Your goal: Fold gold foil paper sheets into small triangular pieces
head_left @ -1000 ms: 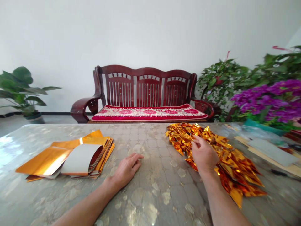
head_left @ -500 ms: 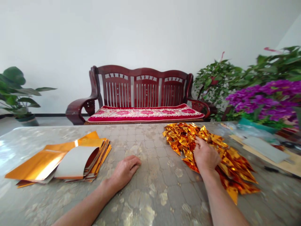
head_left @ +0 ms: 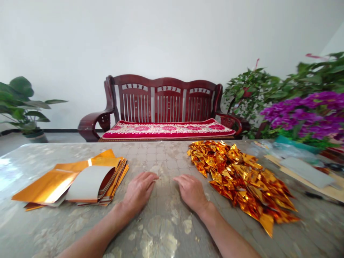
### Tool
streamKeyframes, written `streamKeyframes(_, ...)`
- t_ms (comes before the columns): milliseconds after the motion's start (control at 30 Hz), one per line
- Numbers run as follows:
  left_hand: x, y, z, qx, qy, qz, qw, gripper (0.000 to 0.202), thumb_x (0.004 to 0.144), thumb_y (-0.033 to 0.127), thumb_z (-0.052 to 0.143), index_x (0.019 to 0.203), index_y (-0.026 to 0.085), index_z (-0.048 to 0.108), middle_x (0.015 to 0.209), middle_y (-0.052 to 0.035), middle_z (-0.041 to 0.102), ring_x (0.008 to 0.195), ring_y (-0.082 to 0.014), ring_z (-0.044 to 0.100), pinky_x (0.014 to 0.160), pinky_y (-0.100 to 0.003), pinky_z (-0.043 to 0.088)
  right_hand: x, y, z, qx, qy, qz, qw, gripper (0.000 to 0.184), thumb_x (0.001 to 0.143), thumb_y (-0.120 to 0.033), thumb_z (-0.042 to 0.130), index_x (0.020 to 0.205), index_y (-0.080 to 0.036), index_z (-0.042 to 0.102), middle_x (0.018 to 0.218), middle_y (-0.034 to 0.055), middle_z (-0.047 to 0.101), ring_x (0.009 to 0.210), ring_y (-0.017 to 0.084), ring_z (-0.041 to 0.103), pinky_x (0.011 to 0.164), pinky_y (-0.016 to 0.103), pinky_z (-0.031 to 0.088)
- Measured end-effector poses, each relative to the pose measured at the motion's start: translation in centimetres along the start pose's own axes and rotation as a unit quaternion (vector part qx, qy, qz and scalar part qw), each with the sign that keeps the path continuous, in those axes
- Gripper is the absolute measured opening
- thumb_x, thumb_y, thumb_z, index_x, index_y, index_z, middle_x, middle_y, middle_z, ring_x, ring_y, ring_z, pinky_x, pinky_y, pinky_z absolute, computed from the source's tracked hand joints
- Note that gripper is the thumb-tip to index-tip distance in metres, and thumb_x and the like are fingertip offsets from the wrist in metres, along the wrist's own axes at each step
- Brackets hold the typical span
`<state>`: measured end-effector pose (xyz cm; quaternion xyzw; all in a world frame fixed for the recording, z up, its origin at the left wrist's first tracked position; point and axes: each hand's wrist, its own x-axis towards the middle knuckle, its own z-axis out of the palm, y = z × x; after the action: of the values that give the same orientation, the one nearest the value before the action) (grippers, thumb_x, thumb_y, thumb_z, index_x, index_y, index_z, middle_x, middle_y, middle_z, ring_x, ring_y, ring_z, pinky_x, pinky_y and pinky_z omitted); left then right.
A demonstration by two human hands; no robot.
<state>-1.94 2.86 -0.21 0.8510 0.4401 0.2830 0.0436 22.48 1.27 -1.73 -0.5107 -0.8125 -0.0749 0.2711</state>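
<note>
My left hand [head_left: 140,190] rests palm down on the patterned tabletop [head_left: 158,229], its fingers loosely extended and holding nothing visible. Across a narrow gap, my right hand [head_left: 191,190] lies the same way, fingertips pointing inward, with nothing seen in it. To the left of my left hand is a stack of gold foil paper sheets [head_left: 51,185], some folded over so that a pale grey backing [head_left: 87,183] shows. A heap of folded gold foil paper pieces [head_left: 236,175] spreads to the right of my right hand, apart from it.
At the right edge lie a tan board [head_left: 319,186], a grey flat sheet [head_left: 306,171] and clear plastic [head_left: 276,148], near purple flowers [head_left: 309,114]. Behind the table stands a dark red wooden bench [head_left: 168,102] with a red patterned cushion [head_left: 169,129]. A potted plant [head_left: 27,107] is at far left.
My right hand has left the foil heap and moved left to the table's middle, across from my left hand. The left hand has barely moved; the view has shifted slightly.
</note>
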Motion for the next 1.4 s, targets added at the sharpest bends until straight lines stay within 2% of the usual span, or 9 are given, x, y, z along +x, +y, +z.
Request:
streamKeyframes(100,1.0,-0.1,-3.3,0.071,0.035,-0.039,0.996,0.022,0.095,0.024,0.048,0.105,0.024,0.067,0.105,-0.0036,0.071,0.099,-0.0206,0.065,0.089,-0.032,0.048,-0.2,0.0,0.4,0.02,-0.034,-0.014,0.999,0.03,0.088,-0.006,0.052,0.1,-0.025,0.071,0.088,0.0004,0.071,0.087,0.018,0.062,0.077,0.027,0.044)
streamKeyframes(200,2.0,-1.3,-7.1,0.125,0.032,-0.13,0.983,0.023,0.093,0.029,0.048,0.104,0.024,0.068,0.107,-0.0037,0.07,0.101,-0.0232,0.064,0.088,-0.033,0.048,-0.1,0.3,0.5,0.032,-0.045,-0.013,0.998,0.03,0.088,-0.005,0.053,0.101,-0.025,0.071,0.089,0.0003,0.071,0.088,0.017,0.062,0.078,0.027,0.044)
streamKeyframes(333,1.8,-5.4,-11.0,0.202,-0.045,-0.246,0.947,0.031,0.088,0.039,0.052,0.113,0.026,0.066,0.119,-0.0064,0.067,0.11,-0.0302,0.062,0.087,-0.038,0.047,0.0,0.6,0.6,0.047,-0.038,-0.006,0.998,0.029,0.089,-0.006,0.053,0.101,-0.026,0.071,0.09,0.0007,0.071,0.089,0.017,0.062,0.077,0.027,0.045)
streamKeyframes(433,0.7,-9.3,-12.5,0.224,-0.13,-0.333,0.907,0.045,0.082,0.045,0.06,0.122,0.025,0.061,0.131,-0.0114,0.06,0.113,-0.0349,0.06,0.086,-0.042,0.047,0.0,0.6,0.9,0.054,-0.028,-0.01,0.998,0.028,0.089,-0.008,0.054,0.1,-0.026,0.072,0.09,0.0011,0.071,0.089,0.017,0.062,0.078,0.027,0.045)
streamKeyframes(633,-1.1,-14.2,-12.8,0.184,-0.2,-0.384,0.882,0.066,0.072,0.039,0.07,0.133,0.021,0.055,0.134,-0.016,0.057,0.108,-0.0361,0.062,0.088,-0.044,0.046,0.0,0.6,0.9,0.05,-0.037,-0.006,0.998,0.028,0.089,-0.008,0.055,0.101,-0.027,0.072,0.091,0.0004,0.071,0.09,0.016,0.061,0.078,0.027,0.045)
streamKeyframes(933,-1.7,-16.5,-11.3,0.175,-0.227,-0.36,0.888,0.042,0.071,0.033,0.066,0.111,0.019,0.064,0.118,-0.0158,0.066,0.107,-0.034,0.063,0.087,-0.042,0.049,0.0,0.6,0.7,0.06,-0.046,0.004,0.997,0.029,0.09,-0.008,0.055,0.103,-0.027,0.072,0.092,-0.0002,0.071,0.092,0.017,0.061,0.08,0.027,0.045)
streamKeyframes(1033,-1.4,-15.9,-11.2,0.184,-0.219,-0.361,0.888,0.036,0.071,0.029,0.064,0.105,0.018,0.067,0.114,-0.0167,0.069,0.104,-0.0352,0.064,0.085,-0.043,0.049,0.0,0.6,0.7,0.063,-0.047,0.002,0.997,0.029,0.09,-0.009,0.054,0.103,-0.027,0.072,0.093,0.0004,0.07,0.092,0.017,0.061,0.079,0.027,0.045)
streamKeyframes(1267,0.1,-11.3,-11.8,0.227,-0.215,-0.406,0.859,0.028,0.074,0.023,0.054,0.093,0.015,0.073,0.108,-0.0207,0.072,0.097,-0.0378,0.067,0.074,-0.041,0.051,0.0,0.7,0.6,0.063,-0.044,-0.006,0.997,0.029,0.091,-0.007,0.053,0.103,-0.026,0.072,0.093,0.0009,0.071,0.092,0.018,0.061,0.08,0.028,0.045)
streamKeyframes(1400,0.4,-10.9,-11.7,0.233,-0.212,-0.417,0.852,0.029,0.076,0.022,0.05,0.09,0.013,0.073,0.106,-0.0232,0.071,0.096,-0.0397,0.067,0.073,-0.043,0.05,0.0,0.6,0.6,0.065,-0.043,-0.009,0.997,0.03,0.09,-0.007,0.053,0.103,-0.026,0.072,0.094,0.0009,0.071,0.092,0.018,0.061,0.08,0.028,0.046)
